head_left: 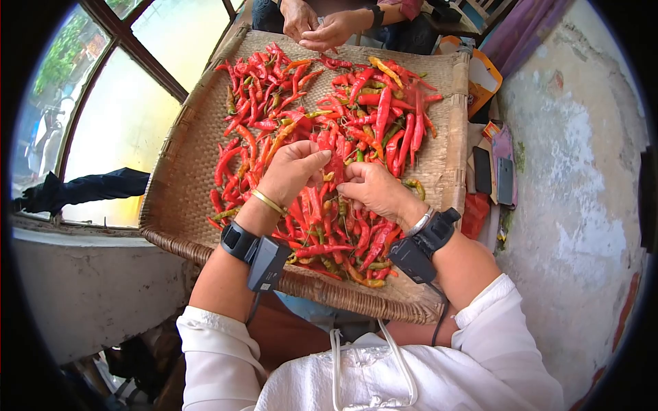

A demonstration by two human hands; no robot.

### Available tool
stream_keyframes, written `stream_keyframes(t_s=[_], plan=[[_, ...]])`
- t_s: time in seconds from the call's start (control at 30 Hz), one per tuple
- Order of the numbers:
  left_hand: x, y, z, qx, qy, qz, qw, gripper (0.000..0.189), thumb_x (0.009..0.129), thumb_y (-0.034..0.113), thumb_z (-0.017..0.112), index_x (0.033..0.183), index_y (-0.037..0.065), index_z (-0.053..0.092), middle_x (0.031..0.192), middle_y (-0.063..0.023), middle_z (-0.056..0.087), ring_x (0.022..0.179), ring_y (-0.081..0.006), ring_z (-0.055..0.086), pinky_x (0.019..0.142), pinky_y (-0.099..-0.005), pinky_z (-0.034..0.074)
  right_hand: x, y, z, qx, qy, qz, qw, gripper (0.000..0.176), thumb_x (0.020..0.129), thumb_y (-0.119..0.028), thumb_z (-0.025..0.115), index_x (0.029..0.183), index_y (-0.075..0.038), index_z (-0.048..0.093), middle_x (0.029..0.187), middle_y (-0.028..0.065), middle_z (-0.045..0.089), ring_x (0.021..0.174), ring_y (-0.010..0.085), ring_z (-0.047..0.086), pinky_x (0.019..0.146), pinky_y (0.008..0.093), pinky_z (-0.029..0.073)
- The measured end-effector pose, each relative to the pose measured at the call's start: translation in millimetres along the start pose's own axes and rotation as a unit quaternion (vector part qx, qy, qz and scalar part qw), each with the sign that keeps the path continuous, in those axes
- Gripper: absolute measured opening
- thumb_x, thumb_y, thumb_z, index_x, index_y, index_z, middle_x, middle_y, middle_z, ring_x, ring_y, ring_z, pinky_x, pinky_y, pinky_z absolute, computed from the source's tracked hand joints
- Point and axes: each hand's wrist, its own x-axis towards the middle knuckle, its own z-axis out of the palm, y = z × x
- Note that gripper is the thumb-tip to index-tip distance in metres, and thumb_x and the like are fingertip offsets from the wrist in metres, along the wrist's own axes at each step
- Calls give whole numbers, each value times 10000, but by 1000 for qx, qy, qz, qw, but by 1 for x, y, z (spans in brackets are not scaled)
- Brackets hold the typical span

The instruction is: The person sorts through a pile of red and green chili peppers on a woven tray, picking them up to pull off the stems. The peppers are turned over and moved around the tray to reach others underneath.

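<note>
A large woven bamboo tray [181,198] holds a loose heap of chili peppers [257,89], mostly red, with some orange, yellow and green ones. Over the middle of the heap, my left hand [293,171] is closed in a pinch on a red chili pepper [334,164]. Close beside it, my right hand [382,193] has thumb and forefinger pressed together at the pepper's near end; whatever sits between them is too small to make out. Both hands are just above the other peppers.
Across the tray, another person's hands [319,27] meet over its far edge. A window [110,116] with a dark folded umbrella [89,188] stands at left. A worn wall [576,171] rises at right, with phones [505,179] lying beside the tray.
</note>
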Motion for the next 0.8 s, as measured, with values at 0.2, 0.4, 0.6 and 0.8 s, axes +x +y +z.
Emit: stream_keyframes(t_s=[0.2,0.4,0.6,0.8], plan=[[19,28,-46,-249,214,143,934,168,854,254,557,905,100,517,781,-6,582,551,-60,530,463,-179,436,5,10,-1,-40,8,2,999,154,789,-147,583,815,-3,532,646,10,524,501,70,485,449,226,413],[2,2,-6,66,33,-28,997,294,861,325,536,1014,76,557,813,14,598,520,-23,480,462,-156,375,9,16,-1,-54,58,-47,996,170,806,-153,569,839,13,550,629,2,528,510,77,499,449,233,410],[-3,-17,9,138,-56,-47,988,234,857,289,551,901,65,598,680,49,552,527,-12,480,457,-160,370,5,13,0,-105,62,-77,990,159,830,-128,527,907,2,575,649,30,570,529,81,523,483,249,430],[15,6,-26,-176,108,73,976,225,879,278,514,956,70,553,708,27,581,536,-34,520,465,-151,435,8,14,-1,-76,120,-106,984,174,825,-123,528,935,1,583,625,24,565,530,86,529,509,249,435]])
